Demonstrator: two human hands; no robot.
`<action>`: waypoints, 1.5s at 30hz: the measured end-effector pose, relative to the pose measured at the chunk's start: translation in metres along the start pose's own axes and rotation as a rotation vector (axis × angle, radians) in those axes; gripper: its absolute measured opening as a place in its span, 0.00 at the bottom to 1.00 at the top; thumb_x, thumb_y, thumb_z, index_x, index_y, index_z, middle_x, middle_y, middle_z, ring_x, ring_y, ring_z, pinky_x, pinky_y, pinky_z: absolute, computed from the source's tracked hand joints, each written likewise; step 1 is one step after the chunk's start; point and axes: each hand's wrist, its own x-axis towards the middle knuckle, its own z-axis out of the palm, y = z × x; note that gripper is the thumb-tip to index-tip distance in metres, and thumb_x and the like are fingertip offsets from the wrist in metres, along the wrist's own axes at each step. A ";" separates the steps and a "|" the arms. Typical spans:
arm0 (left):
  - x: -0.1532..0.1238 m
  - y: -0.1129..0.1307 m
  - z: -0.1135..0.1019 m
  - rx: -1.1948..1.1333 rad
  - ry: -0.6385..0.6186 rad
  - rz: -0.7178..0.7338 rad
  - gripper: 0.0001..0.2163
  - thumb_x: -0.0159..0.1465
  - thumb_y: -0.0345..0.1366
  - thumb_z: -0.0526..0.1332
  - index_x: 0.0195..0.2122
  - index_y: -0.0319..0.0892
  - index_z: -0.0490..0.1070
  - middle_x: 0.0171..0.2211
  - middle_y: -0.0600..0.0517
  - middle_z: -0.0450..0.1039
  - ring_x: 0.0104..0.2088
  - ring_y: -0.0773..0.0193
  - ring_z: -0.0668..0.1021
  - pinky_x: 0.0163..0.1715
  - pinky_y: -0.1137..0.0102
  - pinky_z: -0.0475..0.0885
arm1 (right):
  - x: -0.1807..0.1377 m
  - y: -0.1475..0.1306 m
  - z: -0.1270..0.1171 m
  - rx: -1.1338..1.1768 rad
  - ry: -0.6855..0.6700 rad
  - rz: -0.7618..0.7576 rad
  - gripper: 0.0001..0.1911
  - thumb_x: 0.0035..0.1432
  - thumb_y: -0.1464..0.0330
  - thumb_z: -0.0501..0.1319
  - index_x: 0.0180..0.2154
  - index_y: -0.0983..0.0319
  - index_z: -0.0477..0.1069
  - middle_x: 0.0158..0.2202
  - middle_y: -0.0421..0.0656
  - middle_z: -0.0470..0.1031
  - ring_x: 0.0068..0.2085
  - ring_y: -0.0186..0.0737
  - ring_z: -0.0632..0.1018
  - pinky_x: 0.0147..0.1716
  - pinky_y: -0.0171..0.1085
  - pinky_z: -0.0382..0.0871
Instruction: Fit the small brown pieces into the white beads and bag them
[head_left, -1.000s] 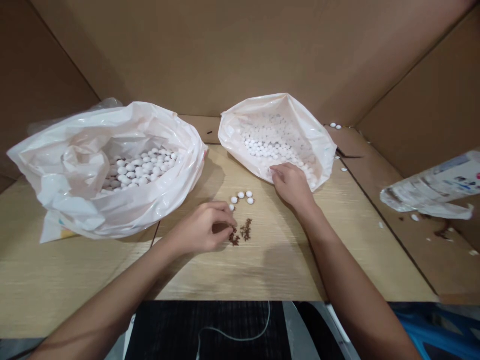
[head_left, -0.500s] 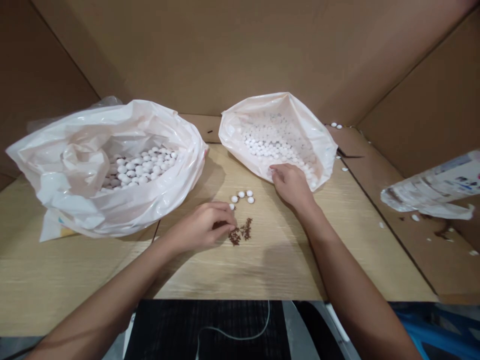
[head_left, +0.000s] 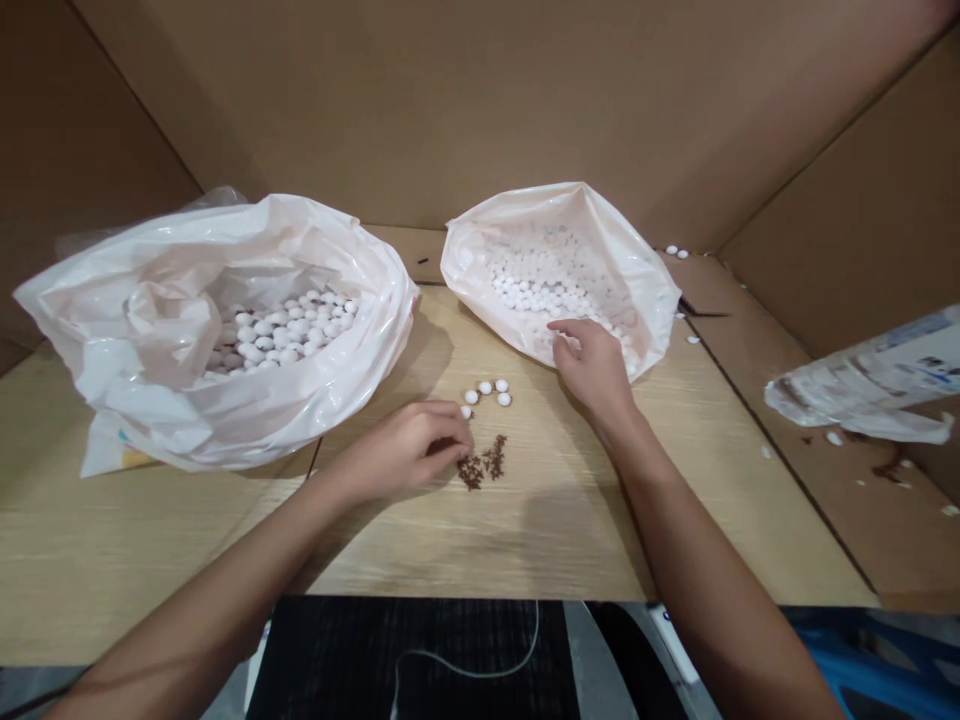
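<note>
My left hand (head_left: 409,448) rests on the wooden table (head_left: 525,520), fingers curled in a pinch beside a small pile of brown bits (head_left: 484,464); what it pinches is hidden. Several white round pieces (head_left: 487,392) lie just beyond it. My right hand (head_left: 592,362) reaches into the mouth of the smaller plastic bag (head_left: 645,275), fingers bent over the white beads (head_left: 536,280) inside. A larger plastic bag (head_left: 135,390) at the left holds bigger white pieces (head_left: 289,328).
Cardboard walls (head_left: 450,100) enclose the table at the back and sides. A clear plastic bottle (head_left: 862,385) lies at the right. Stray white pieces (head_left: 675,251) are scattered on the cardboard at the right. A black surface with a white cord (head_left: 450,660) sits below the table's front edge.
My right hand has moved a little further into the smaller bag's opening, its fingers spreading over the beads. My left hand has stayed by the brown bits.
</note>
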 end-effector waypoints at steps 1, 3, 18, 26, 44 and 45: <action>0.000 0.000 0.000 -0.004 0.001 0.002 0.09 0.65 0.29 0.54 0.31 0.39 0.74 0.33 0.50 0.72 0.34 0.65 0.75 0.38 0.69 0.69 | 0.000 0.000 0.000 0.005 0.007 -0.005 0.15 0.55 0.72 0.53 0.40 0.66 0.77 0.39 0.52 0.78 0.43 0.51 0.76 0.48 0.50 0.67; -0.001 0.000 0.000 -0.010 0.002 0.006 0.08 0.64 0.28 0.56 0.32 0.39 0.74 0.34 0.50 0.73 0.35 0.65 0.75 0.38 0.69 0.69 | -0.001 -0.001 0.000 0.022 0.027 -0.020 0.14 0.55 0.72 0.54 0.39 0.65 0.77 0.39 0.51 0.78 0.42 0.50 0.77 0.47 0.50 0.67; 0.002 0.003 0.002 -0.514 0.456 -0.191 0.05 0.59 0.32 0.63 0.27 0.38 0.73 0.34 0.47 0.79 0.35 0.64 0.79 0.37 0.70 0.74 | -0.029 -0.066 -0.004 0.970 -0.361 0.252 0.10 0.53 0.64 0.66 0.36 0.62 0.72 0.30 0.41 0.75 0.29 0.33 0.75 0.28 0.34 0.68; 0.004 0.002 0.003 -0.836 0.564 -0.234 0.05 0.51 0.28 0.70 0.29 0.40 0.78 0.29 0.52 0.81 0.30 0.67 0.81 0.31 0.75 0.76 | -0.038 -0.076 -0.001 1.151 -0.713 0.297 0.09 0.54 0.64 0.66 0.33 0.63 0.71 0.27 0.40 0.75 0.29 0.32 0.75 0.28 0.33 0.69; 0.004 0.004 0.002 -0.764 0.510 -0.303 0.04 0.50 0.28 0.71 0.27 0.40 0.80 0.29 0.51 0.81 0.30 0.66 0.81 0.33 0.75 0.77 | -0.038 -0.076 -0.002 1.169 -0.712 0.194 0.06 0.56 0.67 0.65 0.36 0.63 0.74 0.29 0.40 0.75 0.30 0.31 0.76 0.30 0.33 0.70; 0.004 0.004 0.002 -0.775 0.506 -0.305 0.04 0.50 0.28 0.71 0.27 0.40 0.79 0.29 0.51 0.81 0.30 0.66 0.81 0.34 0.74 0.77 | -0.038 -0.076 -0.002 1.170 -0.709 0.191 0.06 0.56 0.67 0.65 0.36 0.62 0.74 0.29 0.40 0.75 0.30 0.31 0.76 0.30 0.33 0.70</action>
